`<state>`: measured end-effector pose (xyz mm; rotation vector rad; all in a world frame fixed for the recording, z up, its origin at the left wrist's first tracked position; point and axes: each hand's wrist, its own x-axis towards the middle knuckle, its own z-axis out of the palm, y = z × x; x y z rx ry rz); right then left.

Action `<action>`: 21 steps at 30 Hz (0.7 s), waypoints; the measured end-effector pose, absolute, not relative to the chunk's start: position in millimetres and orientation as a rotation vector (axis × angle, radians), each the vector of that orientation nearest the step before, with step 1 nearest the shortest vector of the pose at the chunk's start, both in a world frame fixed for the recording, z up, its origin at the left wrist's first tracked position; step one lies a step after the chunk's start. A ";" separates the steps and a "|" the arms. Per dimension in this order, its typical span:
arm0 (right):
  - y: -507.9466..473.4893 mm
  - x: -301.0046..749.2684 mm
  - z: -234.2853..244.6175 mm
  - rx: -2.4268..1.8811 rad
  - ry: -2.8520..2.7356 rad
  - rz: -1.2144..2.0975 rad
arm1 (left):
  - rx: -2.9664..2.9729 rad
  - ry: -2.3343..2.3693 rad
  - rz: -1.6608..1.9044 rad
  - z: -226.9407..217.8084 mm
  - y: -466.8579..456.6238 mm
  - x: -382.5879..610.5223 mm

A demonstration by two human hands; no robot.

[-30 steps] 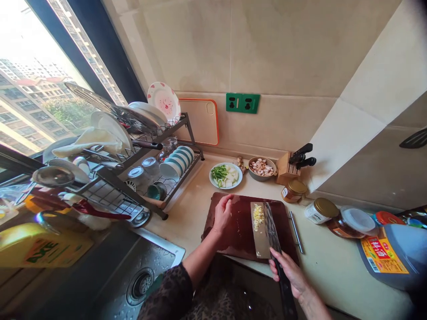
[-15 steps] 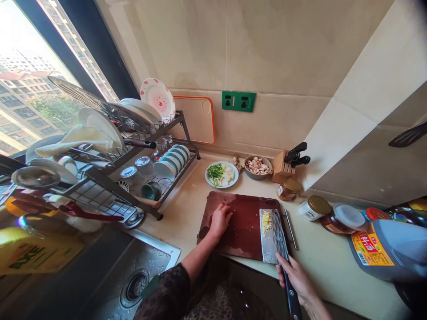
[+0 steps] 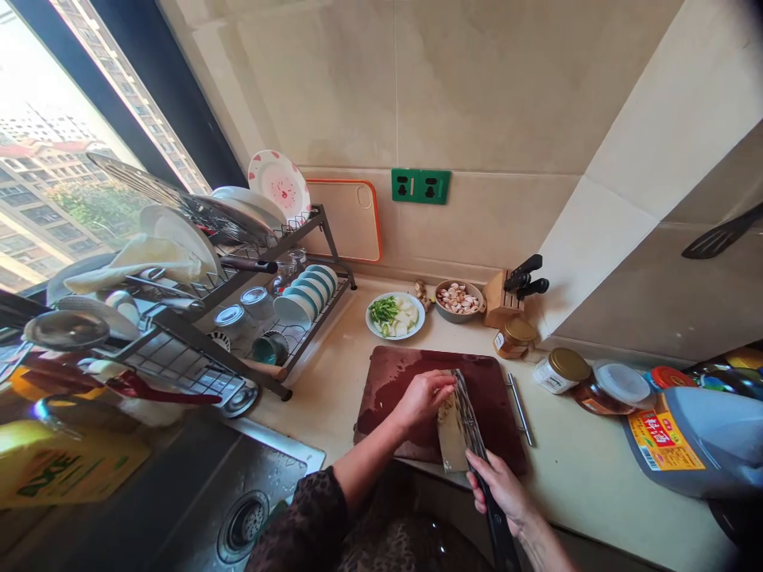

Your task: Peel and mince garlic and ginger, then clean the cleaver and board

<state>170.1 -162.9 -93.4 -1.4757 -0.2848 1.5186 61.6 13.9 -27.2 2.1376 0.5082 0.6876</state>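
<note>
My right hand (image 3: 497, 486) grips the black handle of a cleaver (image 3: 454, 454) whose wide blade lies tilted over the dark red-brown cutting board (image 3: 393, 373). Some pale minced bits, which look like garlic (image 3: 451, 413), cling to the blade's face. At the blade's upper end is my left hand (image 3: 420, 400), its fingers curled together against the metal; whatever they pinch is hidden. Behind the board stands a plate (image 3: 373, 326) of cut green and white vegetables. Beside it are a ginger root (image 3: 422, 294) and a bowl (image 3: 458, 315) of garlic cloves.
A dish rack (image 3: 310, 338) with plates and bowls fills the left, above a sink (image 3: 286, 449). At right are a knife block (image 3: 497, 298), jars (image 3: 563, 370) and a large bottle (image 3: 697, 437). Another board (image 3: 346, 218) leans on the wall.
The cleaver has moved left and turned more edge-on in my right hand. My left hand has come right and up from the board to the blade. The minced heap on the blade is now mostly out of sight.
</note>
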 end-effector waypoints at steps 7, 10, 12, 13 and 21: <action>-176.5 178.9 -90.6 -1.551 -0.317 1.437 | 2.189 0.851 0.751 -19.2 34.8 30.7; -196.4 183.6 -97.2 -1.611 -0.297 1.417 | 2.287 1.115 0.500 -40.2 38.9 -5.7; -206.9 185.6 -101.9 -1.634 -0.281 1.414 | 2.295 1.265 0.334 -56.7 35.8 -29.8; -209.7 185.8 -103.7 -1.646 -0.286 1.409 | 2.278 1.322 0.275 -64.3 32.6 -39.0; -186.7 164.3 -109.1 -1.649 -0.406 1.424 | 2.220 1.252 0.382 -87.6 1.6 -11.2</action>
